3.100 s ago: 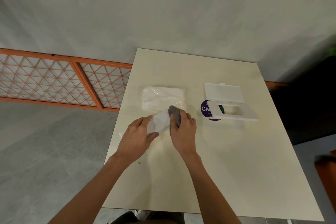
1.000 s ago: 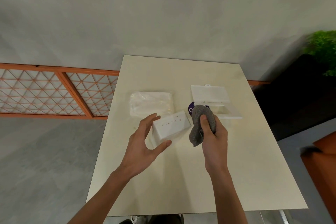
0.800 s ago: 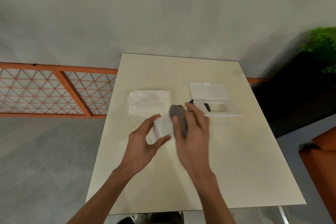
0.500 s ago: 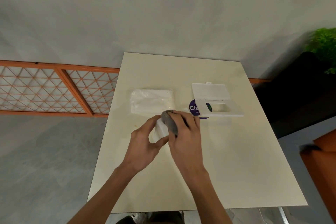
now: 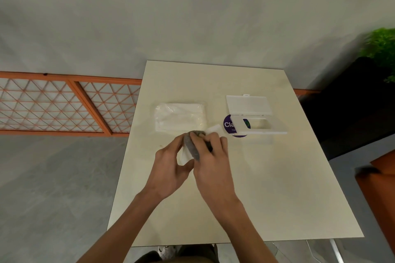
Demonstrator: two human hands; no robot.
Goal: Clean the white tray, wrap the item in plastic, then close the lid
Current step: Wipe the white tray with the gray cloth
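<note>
My left hand (image 5: 168, 166) grips the small white tray (image 5: 186, 155) at its near end; the tray's far corner (image 5: 213, 129) sticks out past my fingers. My right hand (image 5: 211, 156) holds a grey cloth (image 5: 191, 145) and presses it onto the tray, covering most of it. A clear plastic bag (image 5: 180, 116) lies flat just beyond my hands. To the right lies a white case (image 5: 275, 128) with its lid (image 5: 249, 105) swung open, on top of a purple round label (image 5: 228, 125).
The cream table (image 5: 267, 188) stands against a grey wall. An orange lattice panel (image 5: 64, 104) runs along the floor at left. A dark cabinet with a green plant (image 5: 382, 49) is at right, and an orange object (image 5: 380, 179) sits past the right edge.
One second ago my right hand held the cloth lifted beside the tray. It has since come down onto the tray, and the cloth has slid across it toward my left hand.
</note>
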